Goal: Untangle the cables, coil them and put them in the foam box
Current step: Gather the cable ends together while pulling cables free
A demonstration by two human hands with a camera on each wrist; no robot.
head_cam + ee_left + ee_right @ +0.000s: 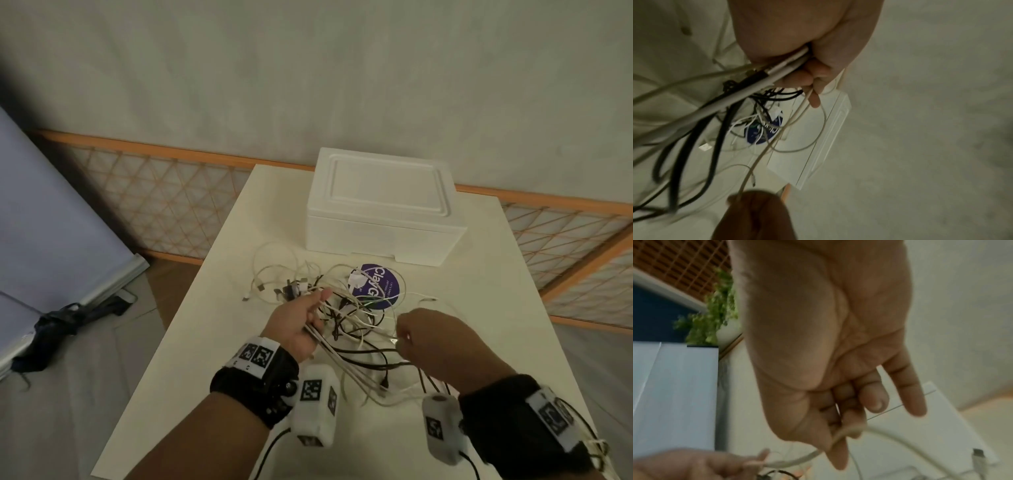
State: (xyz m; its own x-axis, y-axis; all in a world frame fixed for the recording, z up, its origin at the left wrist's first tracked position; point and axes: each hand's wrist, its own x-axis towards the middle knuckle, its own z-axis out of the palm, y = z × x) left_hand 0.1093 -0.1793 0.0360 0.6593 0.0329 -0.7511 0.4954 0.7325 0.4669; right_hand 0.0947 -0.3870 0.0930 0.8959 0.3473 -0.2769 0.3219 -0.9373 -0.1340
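A tangle of white and black cables (pixel 352 308) lies on the white table (pixel 212 322), in front of the closed white foam box (pixel 383 205). My left hand (pixel 305 318) grips a bundle of cables (pixel 756 76) lifted from the pile, fingers curled round it. My right hand (pixel 424 339), to the right of it, pinches a single white cable (pixel 836 438) between thumb and fingers; that cable (pixel 760 155) runs up to the left hand (pixel 809 71). A loose connector (pixel 978 454) dangles near the right hand (pixel 838 431). The box's lid is on.
A round purple sticker (pixel 376 286) lies under the tangle. A lattice fence (pixel 164 195) runs behind the table. Pale boards (pixel 51 219) and a dark bundle (pixel 61 325) sit on the floor at left. A potted plant (pixel 715 309) stands further off.
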